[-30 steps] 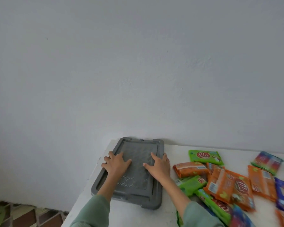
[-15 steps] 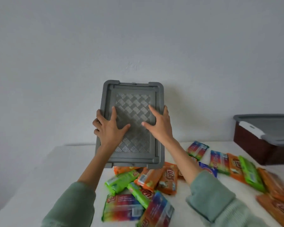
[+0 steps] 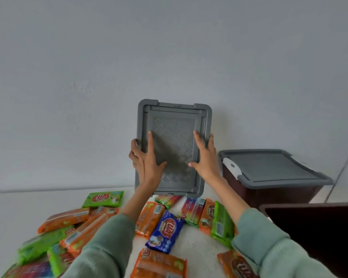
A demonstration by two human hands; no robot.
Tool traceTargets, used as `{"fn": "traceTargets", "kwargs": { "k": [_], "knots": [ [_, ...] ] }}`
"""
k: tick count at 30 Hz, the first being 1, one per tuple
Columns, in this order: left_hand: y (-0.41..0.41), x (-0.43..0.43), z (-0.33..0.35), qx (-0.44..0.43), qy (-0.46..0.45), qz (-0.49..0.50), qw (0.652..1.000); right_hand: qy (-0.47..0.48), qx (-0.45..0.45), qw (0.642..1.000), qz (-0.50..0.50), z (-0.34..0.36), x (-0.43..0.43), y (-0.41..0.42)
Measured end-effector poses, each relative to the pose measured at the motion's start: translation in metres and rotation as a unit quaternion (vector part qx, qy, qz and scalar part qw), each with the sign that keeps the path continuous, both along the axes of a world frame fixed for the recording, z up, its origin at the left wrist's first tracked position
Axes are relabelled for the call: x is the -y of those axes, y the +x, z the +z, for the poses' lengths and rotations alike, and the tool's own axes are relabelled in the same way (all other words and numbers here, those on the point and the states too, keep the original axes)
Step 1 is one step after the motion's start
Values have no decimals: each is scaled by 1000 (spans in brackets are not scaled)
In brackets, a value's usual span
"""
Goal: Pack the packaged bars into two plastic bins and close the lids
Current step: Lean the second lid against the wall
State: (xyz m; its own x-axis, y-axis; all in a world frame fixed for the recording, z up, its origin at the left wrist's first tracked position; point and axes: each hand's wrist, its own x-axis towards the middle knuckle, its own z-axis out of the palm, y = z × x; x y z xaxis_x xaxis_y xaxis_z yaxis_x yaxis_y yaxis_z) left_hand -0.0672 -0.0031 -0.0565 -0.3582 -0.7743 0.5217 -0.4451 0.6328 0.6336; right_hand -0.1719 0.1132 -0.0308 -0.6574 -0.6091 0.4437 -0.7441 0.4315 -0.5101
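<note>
The grey lid (image 3: 174, 147) is held upright in the air above the table (image 3: 12, 213), in front of the wall (image 3: 169, 47), its patterned face toward the person; the left hand (image 3: 147, 159) clasps its left edge, thumb on the face and fingers wrapped behind, and the right hand (image 3: 206, 157) clasps the right edge likewise. Packaged bars lie scattered on the table beneath, among them a blue bar (image 3: 166, 231) and a green bar (image 3: 103, 198); a brown bin with a closed grey lid (image 3: 269, 173) stands to the right, and an open brown bin (image 3: 317, 233) sits nearer, at the right edge.
</note>
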Motion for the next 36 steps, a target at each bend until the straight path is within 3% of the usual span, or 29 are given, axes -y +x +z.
{"fn": "traceTargets", "kwargs": {
  "k": [7, 22, 29, 36],
  "knots": [
    [-41, -9, -17, 29, 2, 21, 999, 13, 23, 999, -31, -22, 0, -40],
    [-52, 17, -44, 52, -16, 5, 999, -82, 12, 996, -30, -59, 30, -55],
    [-46, 21, -69, 34, -12, -24, 999, -94, 108, 989, -23, -91, 33, -54],
    [-44, 18, -67, 50, 5, -15, 999, -126, 125, 984, -6, -92, 36, -56]
  ]
}}
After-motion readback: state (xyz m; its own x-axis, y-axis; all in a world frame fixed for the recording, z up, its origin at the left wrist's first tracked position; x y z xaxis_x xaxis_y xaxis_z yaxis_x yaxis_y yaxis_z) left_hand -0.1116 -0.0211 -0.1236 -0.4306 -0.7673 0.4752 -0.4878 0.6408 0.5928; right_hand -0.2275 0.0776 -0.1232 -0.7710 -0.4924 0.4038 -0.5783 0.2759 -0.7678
